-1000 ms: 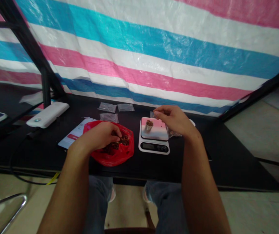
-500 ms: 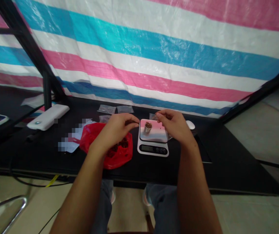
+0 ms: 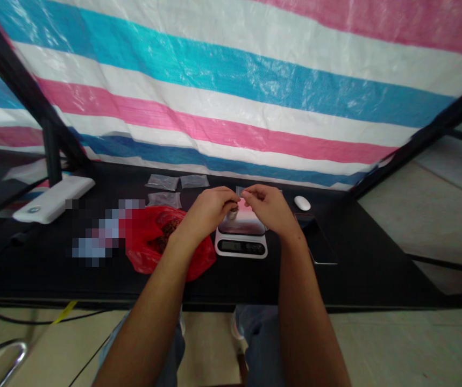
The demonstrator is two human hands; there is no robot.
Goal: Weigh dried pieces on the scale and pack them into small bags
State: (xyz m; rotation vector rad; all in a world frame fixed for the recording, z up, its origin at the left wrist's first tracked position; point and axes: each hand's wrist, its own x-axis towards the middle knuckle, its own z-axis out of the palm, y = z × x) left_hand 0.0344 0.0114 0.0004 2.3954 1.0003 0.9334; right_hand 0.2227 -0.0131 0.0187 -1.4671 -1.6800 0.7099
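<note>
small cup of brown pieces (image 3: 233, 214) stands on the mirror-like platform of a white digital kitchen scale (image 3: 240, 246), partly hidden right under the fingertips of the left hand (image 3: 208, 215), and from this view i cannot tell whether they touch it. the left hand's fingers are drawn together in a narrow pinch above the cup, the right hand (image 3: 269, 208) makes a matching narrow pinch just beside them, and what either pinch holds is too small to tell. a clear plastic bag (image 3: 239, 190) shows just behind the right fingers. a red plastic bag (image 3: 146, 247) of dried brown pieces lies left of the scale, with three more clear bags (image 3: 163, 183) beyond it on the black table (image 3: 355, 282). a white computer mouse (image 3: 302, 203) sits to the right, a white power bank (image 3: 53, 199) far left
</note>
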